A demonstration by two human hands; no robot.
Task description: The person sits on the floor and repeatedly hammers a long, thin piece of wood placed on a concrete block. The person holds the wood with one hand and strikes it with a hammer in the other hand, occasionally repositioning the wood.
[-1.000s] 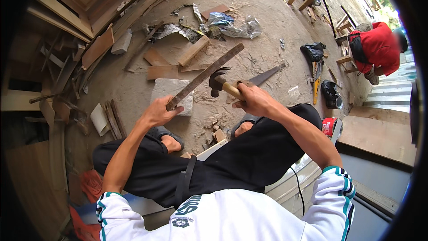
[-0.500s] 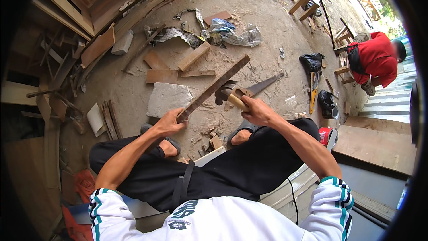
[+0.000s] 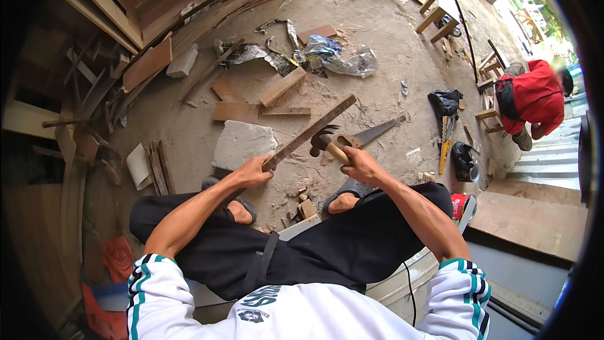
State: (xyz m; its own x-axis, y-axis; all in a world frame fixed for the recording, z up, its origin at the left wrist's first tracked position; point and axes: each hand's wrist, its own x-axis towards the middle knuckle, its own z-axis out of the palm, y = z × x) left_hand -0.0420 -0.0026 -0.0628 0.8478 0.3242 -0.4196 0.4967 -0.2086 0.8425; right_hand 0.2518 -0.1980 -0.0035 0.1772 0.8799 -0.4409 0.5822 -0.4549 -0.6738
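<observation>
My left hand [image 3: 255, 172] is closed round the lower end of a narrow wooden strip [image 3: 311, 131], which slants up and away to the right. In my right hand [image 3: 360, 165] is a claw hammer [image 3: 326, 143], gripped by its pale wooden handle, with the dark head close to the strip's right side. I cannot tell whether head and strip touch. Beyond the hammer a handsaw [image 3: 377, 132] lies on the floor. A white block [image 3: 244, 145] rests on the ground past my left hand.
Wood offcuts [image 3: 283, 88] and crumpled plastic [image 3: 355, 60] litter the floor ahead. A yellow-handled saw [image 3: 445, 151] lies to the right, near a black bag [image 3: 464, 158]. A small wooden stool [image 3: 439, 16] stands at the far right. A person in red [image 3: 531, 94] bends over there. Boards [image 3: 148, 63] lean at left.
The hammer has lowered slightly and turned, its head still near the strip. My left hand and the strip have shifted a little right and down in the picture as the whole view moved.
</observation>
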